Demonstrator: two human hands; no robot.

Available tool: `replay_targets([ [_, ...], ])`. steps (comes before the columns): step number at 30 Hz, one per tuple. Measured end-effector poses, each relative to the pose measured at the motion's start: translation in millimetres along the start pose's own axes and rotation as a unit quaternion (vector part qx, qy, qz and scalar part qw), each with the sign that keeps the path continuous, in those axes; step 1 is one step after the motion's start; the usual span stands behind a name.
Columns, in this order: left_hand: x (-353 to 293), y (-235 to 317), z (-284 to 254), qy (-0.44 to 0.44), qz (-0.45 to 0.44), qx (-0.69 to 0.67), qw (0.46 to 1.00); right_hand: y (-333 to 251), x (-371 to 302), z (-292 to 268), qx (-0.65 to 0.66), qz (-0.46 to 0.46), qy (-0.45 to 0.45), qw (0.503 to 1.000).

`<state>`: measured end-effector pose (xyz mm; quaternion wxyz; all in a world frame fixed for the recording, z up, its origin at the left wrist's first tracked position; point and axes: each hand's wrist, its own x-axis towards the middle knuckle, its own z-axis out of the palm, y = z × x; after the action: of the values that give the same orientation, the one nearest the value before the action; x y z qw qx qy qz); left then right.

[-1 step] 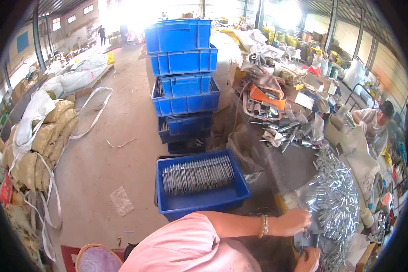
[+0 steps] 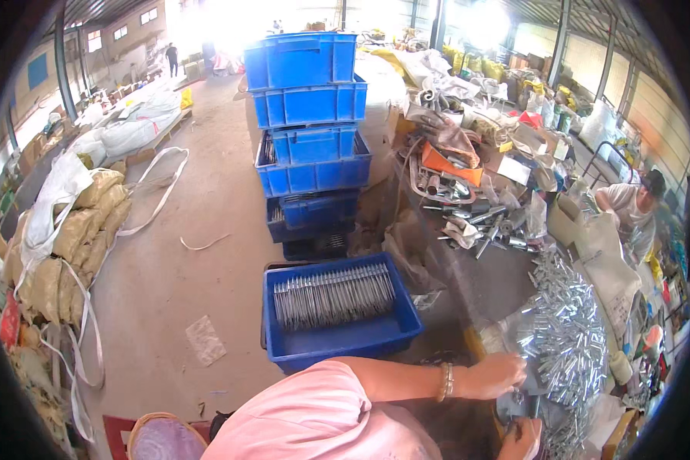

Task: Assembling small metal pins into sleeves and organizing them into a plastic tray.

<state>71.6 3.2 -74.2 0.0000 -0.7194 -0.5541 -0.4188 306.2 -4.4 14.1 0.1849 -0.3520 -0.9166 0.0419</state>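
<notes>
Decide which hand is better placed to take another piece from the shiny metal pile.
Probably the left: the left hand lies on the near edge of the metal pile, while the right hand sits lower, partly out of view.

Worn on the head, fisheye, looking down and forward over the hands (image 2: 506, 399) close below, blue crate (image 2: 337, 314) near, stacked crates (image 2: 310, 130) and floor (image 2: 184, 261) beyond.

Blue crates (image 2: 312, 157) — silvery metal pieces (image 2: 567, 337), pink sleeve (image 2: 322, 418).
</notes>
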Motion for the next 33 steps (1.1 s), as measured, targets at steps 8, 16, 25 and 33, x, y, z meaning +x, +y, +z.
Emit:
replay_targets([
  [8, 1.0, 4.3, -14.4, -0.068, -0.017, -0.102, 0.992, 4.0, 6.6, 6.6, 0.011, 0.0, -0.004, 1.0],
  [16, -3.0, 3.9, -15.6, -0.068, -0.015, -0.091, 0.993, 17.4, 3.2, 17.3, -0.037, -0.012, 0.006, 0.999],
  [25, -1.2, -3.3, -21.4, -0.083, -0.011, -0.091, 0.992, 17.3, 12.6, 12.9, 0.026, 0.028, -0.027, 0.999],
  [33, -0.9, 9.3, -24.6, -0.115, -0.006, -0.108, 0.987, 21.6, 7.0, 3.8, 0.021, 0.034, -0.044, 0.998],
])
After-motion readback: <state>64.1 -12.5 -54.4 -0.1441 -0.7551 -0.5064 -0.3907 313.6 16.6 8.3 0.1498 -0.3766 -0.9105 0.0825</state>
